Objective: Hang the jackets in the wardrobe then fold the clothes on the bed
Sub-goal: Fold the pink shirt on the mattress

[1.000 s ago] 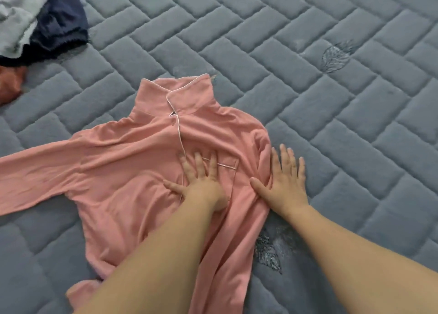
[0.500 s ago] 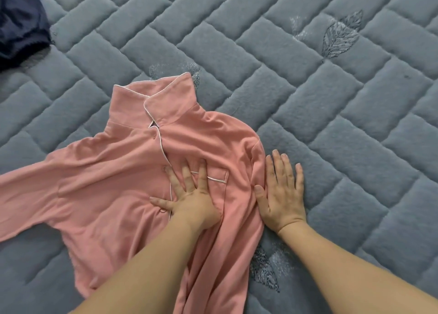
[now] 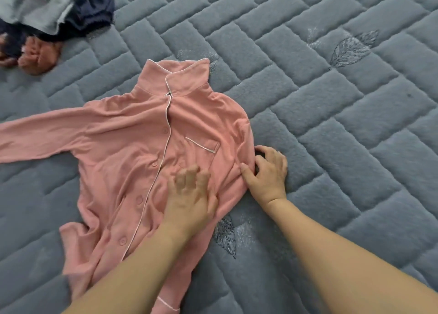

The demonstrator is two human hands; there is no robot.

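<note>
We're looking down at the bed [image 3: 331, 129], its grey quilted cover stitched in a brick pattern with leaf motifs sewn in here and there. Spread on it, front side up, is a pink pyjama shirt [image 3: 132, 148] with white piping, collar pointing away from us, buttons running down the middle and a chest pocket on the right half. One sleeve stretches out flat toward the left edge of view; the right side of the shirt is folded in, so its edge there runs as a soft, rounded fold.

Our left hand [image 3: 189, 195] lies on the shirt front just below the pocket, palm down; the fingers are blurred, so we can only say they look loosely spread and pressing the cloth rather than grabbing it. Our right hand [image 3: 267, 171] sits at the folded right edge, thumb lying on the pink cloth, fingers curled down against the fold and the bedcover beside it, seemingly pinching that edge.

Up in the far left corner sits a heap of other clothes: a pale grey garment [image 3: 35, 3] on top of a navy one [image 3: 92, 13], with a bit of rust-pink cloth [image 3: 38, 55] beside them, well apart from the shirt.
</note>
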